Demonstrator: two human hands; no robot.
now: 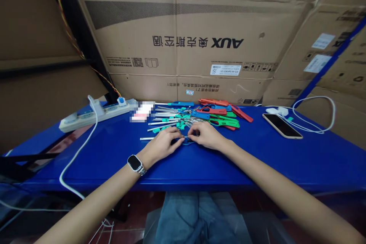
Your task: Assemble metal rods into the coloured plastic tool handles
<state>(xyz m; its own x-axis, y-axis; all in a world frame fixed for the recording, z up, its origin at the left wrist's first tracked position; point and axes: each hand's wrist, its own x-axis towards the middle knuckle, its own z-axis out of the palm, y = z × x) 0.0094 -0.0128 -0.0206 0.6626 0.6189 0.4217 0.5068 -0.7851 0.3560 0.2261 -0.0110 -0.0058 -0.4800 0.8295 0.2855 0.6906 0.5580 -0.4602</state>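
On the blue table, a long-nosed lighter lies in front of me; its metal tube (146,138) sticks out left of my hand and its blue handle (188,142) shows between my hands. My left hand (164,143) is closed over this lighter, fingers bent down onto it, with a watch on the wrist. Thumb and forefinger of my right hand (206,135) pinch together at a thin, shiny piece above the handle; it is too small to make out. Just behind lies a pile of similar lighters, with green handles (225,122), red handles (241,113) and blue handles (200,115).
A phone (282,126) lies at the right beside a white charger and looped cable (314,127). At the left back stands a white power strip (97,114), its white cable (78,152) hanging over the front edge. Cardboard (171,19) walls the back.
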